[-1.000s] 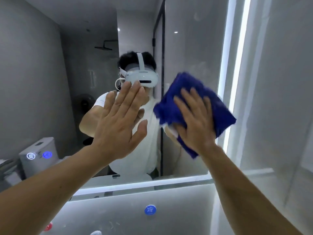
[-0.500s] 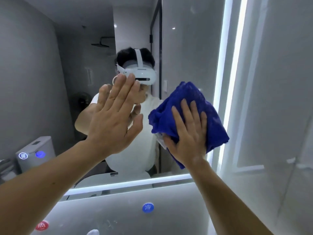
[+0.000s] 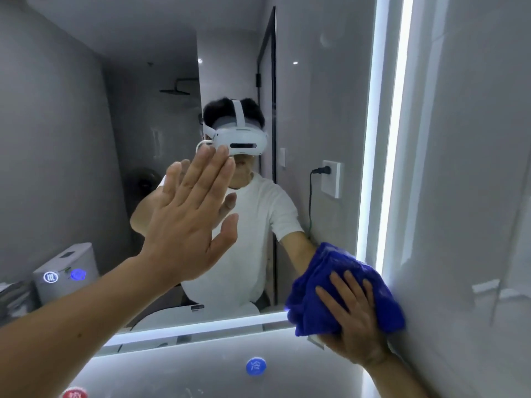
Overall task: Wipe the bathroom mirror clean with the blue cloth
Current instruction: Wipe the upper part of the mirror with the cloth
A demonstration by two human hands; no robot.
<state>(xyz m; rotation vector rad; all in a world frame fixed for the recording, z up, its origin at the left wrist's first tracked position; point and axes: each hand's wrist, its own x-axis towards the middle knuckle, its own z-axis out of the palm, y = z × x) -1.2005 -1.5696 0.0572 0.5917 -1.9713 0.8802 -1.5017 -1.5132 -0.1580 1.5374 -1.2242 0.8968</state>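
Mirror (image 3: pixel 324 87) corner bears bunched blue cloth (image 3: pixel 321 288).

white short-sleeved t-shirt (image 3: pixel 255 222) — white strapped headset (image 3: pixel 240 140), bare forearms (image 3: pixel 71 337)

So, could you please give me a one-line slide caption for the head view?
Right hand presses blue cloth into lower right corner of the mirror; left hand rests flat on it.
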